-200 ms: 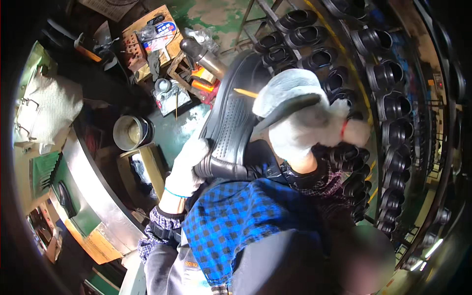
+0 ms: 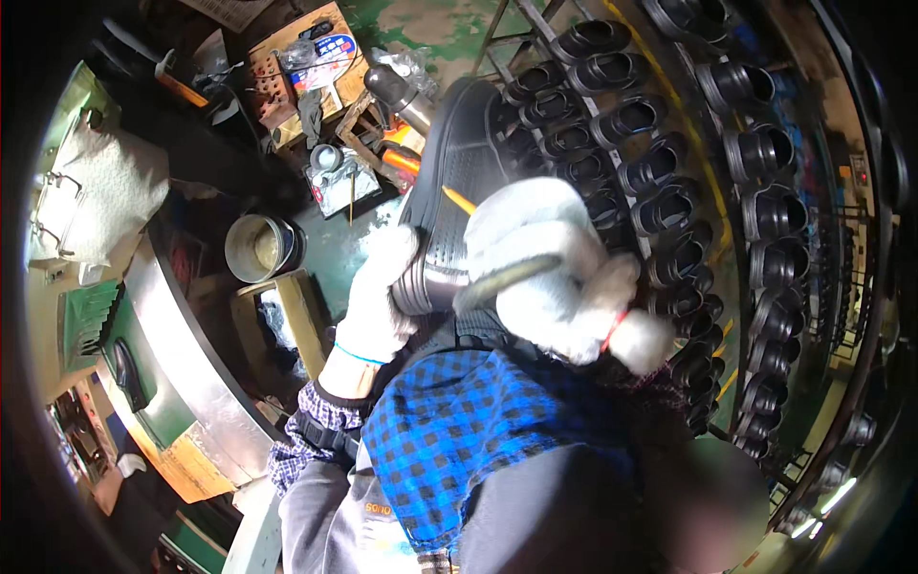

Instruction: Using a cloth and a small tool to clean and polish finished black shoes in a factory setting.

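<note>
A black shoe (image 2: 457, 143), with a ridged edge and rows of small holes, stands tilted in front of me. My left hand (image 2: 375, 301), in a white glove, is closed around its near end. My right hand (image 2: 535, 258), also in a white glove, is closed beside the shoe. A thin yellow stick (image 2: 459, 200) pokes out of it toward the shoe. Across that glove lies a dark, curved strip (image 2: 512, 283), blurred. A white, cloth-like wad (image 2: 641, 342) with a red band hangs by this hand; how it is held is hidden.
Racks of black shoes (image 2: 765, 210) fill the right side. A bucket (image 2: 256, 251) stands on the floor at left, beyond a metal-edged bench (image 2: 191, 335). Farther off are a wooden board (image 2: 287, 72) with odds and ends, a small can (image 2: 327, 159), and a dark cylinder (image 2: 392, 91).
My right hand has moved left and nearer to me, bringing the stick along. The shoe has shifted slightly left and up, and my left hand still grips it.
</note>
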The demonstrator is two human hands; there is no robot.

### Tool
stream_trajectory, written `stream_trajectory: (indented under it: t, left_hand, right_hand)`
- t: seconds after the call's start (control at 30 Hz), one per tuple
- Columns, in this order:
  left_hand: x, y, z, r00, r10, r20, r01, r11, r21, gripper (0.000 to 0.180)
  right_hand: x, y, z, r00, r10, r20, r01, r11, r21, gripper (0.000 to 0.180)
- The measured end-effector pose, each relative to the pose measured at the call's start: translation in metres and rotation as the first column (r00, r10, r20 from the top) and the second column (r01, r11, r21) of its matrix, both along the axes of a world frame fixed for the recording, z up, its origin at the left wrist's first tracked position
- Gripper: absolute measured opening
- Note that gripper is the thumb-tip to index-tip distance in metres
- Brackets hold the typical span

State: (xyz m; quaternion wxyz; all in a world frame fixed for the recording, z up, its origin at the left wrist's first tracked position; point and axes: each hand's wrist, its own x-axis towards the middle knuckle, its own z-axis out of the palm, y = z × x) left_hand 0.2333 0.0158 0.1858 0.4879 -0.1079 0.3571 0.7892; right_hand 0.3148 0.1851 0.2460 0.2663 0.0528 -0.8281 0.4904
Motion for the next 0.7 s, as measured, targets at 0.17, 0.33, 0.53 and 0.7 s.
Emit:
stream_trajectory:
  t: [0.17,0.33,0.53,0.7]
  left_hand:
    - [-0.008,0.03,0.009,0.985,0.097,0.143,-0.115,0.986,0.123,0.037]
    - [-0.01,0.032,0.016,0.955,0.019,0.295,-0.107,0.952,0.285,0.047]
    - [-0.004,0.045,0.029,0.908,-0.067,0.414,-0.065,0.953,0.296,0.068]
    - [0.002,0.055,0.03,0.834,-0.397,0.384,0.045,0.741,0.67,0.073]
  right_hand:
    - [0.008,-0.042,0.01,0.985,-0.011,-0.175,-0.062,0.913,-0.403,0.018]
    - [0.021,-0.056,0.011,0.964,0.092,-0.248,-0.206,0.85,-0.485,0.015]
    - [0.029,-0.052,0.019,0.926,0.159,-0.341,-0.328,0.785,-0.526,0.014]
    - [0.041,-0.038,0.042,0.865,0.189,-0.464,-0.449,0.705,-0.549,0.016]
